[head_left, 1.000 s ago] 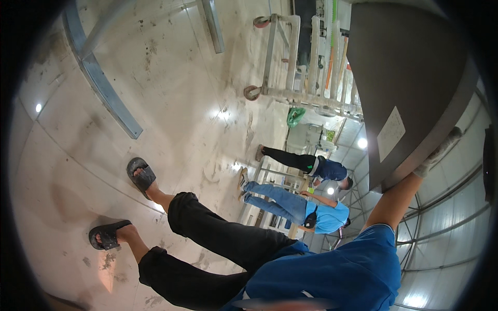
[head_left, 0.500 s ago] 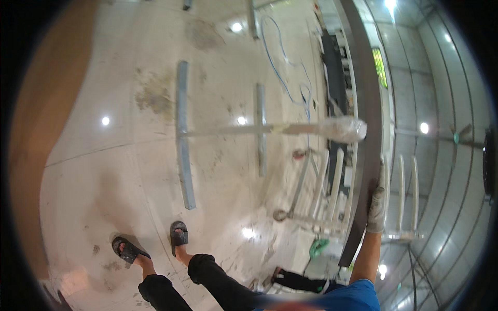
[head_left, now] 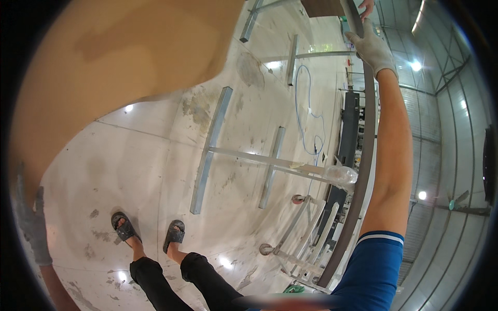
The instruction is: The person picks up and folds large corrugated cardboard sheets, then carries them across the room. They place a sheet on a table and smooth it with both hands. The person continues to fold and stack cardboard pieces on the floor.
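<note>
Resting your gloved left hand (head_left: 33,228) at the lower end of the big tan panel (head_left: 140,46), upper left; thumb and fingers apart, can't tell if it grips. Your right hand (head_left: 374,49), also gloved, is on the edge of the long dark board (head_left: 369,119), right of centre, thumb out across it; closed or not, can't tell. Just past it: another person's bare hand (head_left: 367,8). Floor: grey steel frame (head_left: 211,150), crossbar end wrapped in clear plastic (head_left: 341,175). Wheeled trolley (head_left: 294,222) with white rails near the board's lower end. Green bag (head_left: 294,288) near it, partly hidden, contents unreadable. Blue hose (head_left: 296,93) looped farther out.
</note>
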The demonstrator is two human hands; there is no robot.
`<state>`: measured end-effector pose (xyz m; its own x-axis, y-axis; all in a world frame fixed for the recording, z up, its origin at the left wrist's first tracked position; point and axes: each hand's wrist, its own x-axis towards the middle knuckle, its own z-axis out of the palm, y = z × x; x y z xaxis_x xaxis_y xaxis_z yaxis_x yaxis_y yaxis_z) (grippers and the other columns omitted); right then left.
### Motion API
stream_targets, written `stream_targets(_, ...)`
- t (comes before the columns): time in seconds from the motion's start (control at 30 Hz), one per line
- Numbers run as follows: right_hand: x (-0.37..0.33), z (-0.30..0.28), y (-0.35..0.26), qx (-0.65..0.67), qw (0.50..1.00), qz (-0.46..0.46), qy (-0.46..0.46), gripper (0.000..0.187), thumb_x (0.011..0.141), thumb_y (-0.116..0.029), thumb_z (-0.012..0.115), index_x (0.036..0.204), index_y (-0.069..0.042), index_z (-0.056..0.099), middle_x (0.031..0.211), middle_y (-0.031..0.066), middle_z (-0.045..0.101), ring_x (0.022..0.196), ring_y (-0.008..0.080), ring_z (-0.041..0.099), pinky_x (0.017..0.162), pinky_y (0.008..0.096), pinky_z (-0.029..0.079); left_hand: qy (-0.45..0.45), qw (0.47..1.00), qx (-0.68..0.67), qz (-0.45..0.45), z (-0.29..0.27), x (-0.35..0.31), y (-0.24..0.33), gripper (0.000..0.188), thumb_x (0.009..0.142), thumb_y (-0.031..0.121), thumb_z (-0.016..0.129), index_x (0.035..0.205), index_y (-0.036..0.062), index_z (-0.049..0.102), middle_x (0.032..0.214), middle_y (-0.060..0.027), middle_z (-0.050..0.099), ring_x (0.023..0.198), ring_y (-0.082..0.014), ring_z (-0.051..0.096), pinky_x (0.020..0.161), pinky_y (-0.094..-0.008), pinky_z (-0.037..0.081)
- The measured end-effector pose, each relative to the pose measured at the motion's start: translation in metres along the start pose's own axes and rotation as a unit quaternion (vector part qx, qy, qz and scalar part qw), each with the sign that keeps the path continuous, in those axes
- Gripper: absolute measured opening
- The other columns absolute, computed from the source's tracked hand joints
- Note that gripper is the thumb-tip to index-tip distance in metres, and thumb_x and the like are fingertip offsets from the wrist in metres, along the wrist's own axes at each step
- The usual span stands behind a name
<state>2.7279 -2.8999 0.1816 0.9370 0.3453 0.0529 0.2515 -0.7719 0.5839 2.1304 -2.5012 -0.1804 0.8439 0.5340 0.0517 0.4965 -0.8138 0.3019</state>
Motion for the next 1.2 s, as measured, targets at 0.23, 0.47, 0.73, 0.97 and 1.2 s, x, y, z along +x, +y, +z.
stream_targets(0.23, -0.003, -0.005, 0.065, 0.081, 0.988, -0.109, 0.070, 0.093, 0.081, -0.054, 0.071, 0.150, -0.007, 0.030, 0.134, 0.0286, 0.054, 0.123, 0.0421, 0.054, 0.102, 0.0473, 0.044, -0.092, 0.992, -0.067, -0.048, -0.022, -0.038, 0.015, 0.071, 0.087, 0.015, 0.068, 0.150, 0.0111, 0.036, 0.150, -0.0103, 0.045, 0.135, -0.0322, 0.044, 0.110, -0.0417, 0.038)
stream_targets(0.47, -0.107, 0.070, 0.140, -0.020, 0.969, 0.109, -0.220, 0.096, 0.078, -0.056, 0.073, 0.153, -0.015, 0.030, 0.144, 0.0221, 0.047, 0.134, 0.0406, 0.045, 0.108, 0.0450, 0.040, -0.304, 0.871, -0.268, -0.278, -0.061, -0.017, 0.106, 0.080, 0.080, 0.009, 0.074, 0.151, 0.0182, 0.037, 0.141, -0.0097, 0.055, 0.120, -0.0287, 0.058, 0.104, -0.0399, 0.045)
stream_targets(0.73, -0.107, 0.105, 0.196, 0.074, 0.992, 0.102, 0.003, 0.091, 0.079, -0.051, 0.073, 0.151, -0.011, 0.034, 0.150, 0.0185, 0.040, 0.128, 0.0396, 0.046, 0.109, 0.0438, 0.037, 0.019, 0.873, -0.362, 0.326, -0.121, 0.249, 0.451, 0.051, 0.081, 0.010, 0.063, 0.132, 0.0108, 0.056, 0.125, -0.0173, 0.059, 0.067, -0.0257, 0.064, 0.060, -0.0364, 0.051)
stream_targets(0.97, -0.097, 0.126, 0.207, 0.165, 0.981, 0.096, 0.021, 0.087, 0.075, -0.026, 0.080, 0.148, -0.005, 0.037, 0.145, 0.0191, 0.042, 0.129, 0.0401, 0.040, 0.110, 0.0467, 0.034, -0.110, 0.812, -0.518, 0.247, -0.207, 0.356, 0.591, 0.061, 0.084, 0.011, 0.059, 0.143, 0.0071, 0.045, 0.089, -0.0240, 0.067, 0.070, -0.0324, 0.068, 0.064, -0.0418, 0.055)
stream_targets(1.2, -0.095, 0.114, 0.197, 0.191, 0.978, 0.075, 0.024, 0.093, 0.071, -0.024, 0.080, 0.148, -0.003, 0.033, 0.148, 0.0164, 0.040, 0.136, 0.0399, 0.035, 0.112, 0.0493, 0.033, -0.154, 0.850, -0.455, 0.219, -0.216, 0.409, 0.672, 0.068, 0.083, 0.008, 0.056, 0.149, 0.0086, 0.036, 0.086, -0.0228, 0.068, 0.083, -0.0376, 0.068, 0.074, -0.0449, 0.055)
